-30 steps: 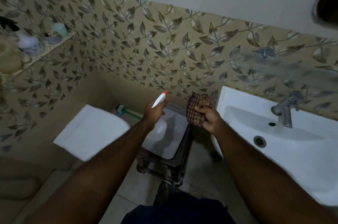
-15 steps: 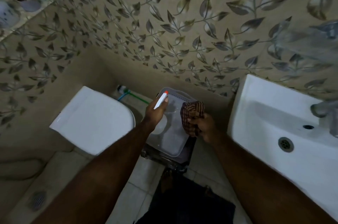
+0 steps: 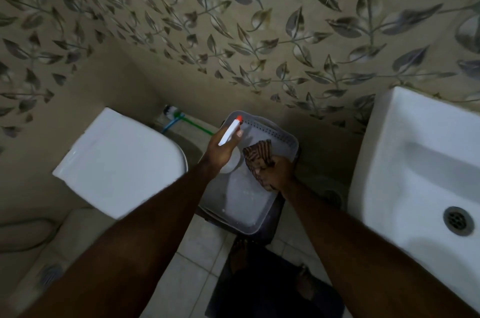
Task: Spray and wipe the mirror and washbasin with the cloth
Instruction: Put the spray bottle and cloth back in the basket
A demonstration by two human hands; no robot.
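My left hand [image 3: 220,151] grips a white spray bottle [image 3: 230,132] with a red nozzle tip, held over a grey plastic tray [image 3: 244,203]. Just to its right, my right hand [image 3: 279,172] is closed on a brown checked cloth [image 3: 257,155], also above the tray. The white washbasin [image 3: 405,151] fills the right edge, its metal drain [image 3: 457,221] showing. No mirror or tap is in view.
A white toilet with its lid closed [image 3: 117,161] stands at the left. The tray rests on a dark stand [image 3: 275,229] between toilet and basin. Leaf-patterned tiles [image 3: 233,32] cover the wall. Green and blue hoses [image 3: 187,121] lie behind the toilet. Pale floor tiles [image 3: 192,265] lie below.
The view has tilted down and left: shelf, tap and upper wall left the frame. Both hands have lowered over the tray, still holding bottle and cloth.
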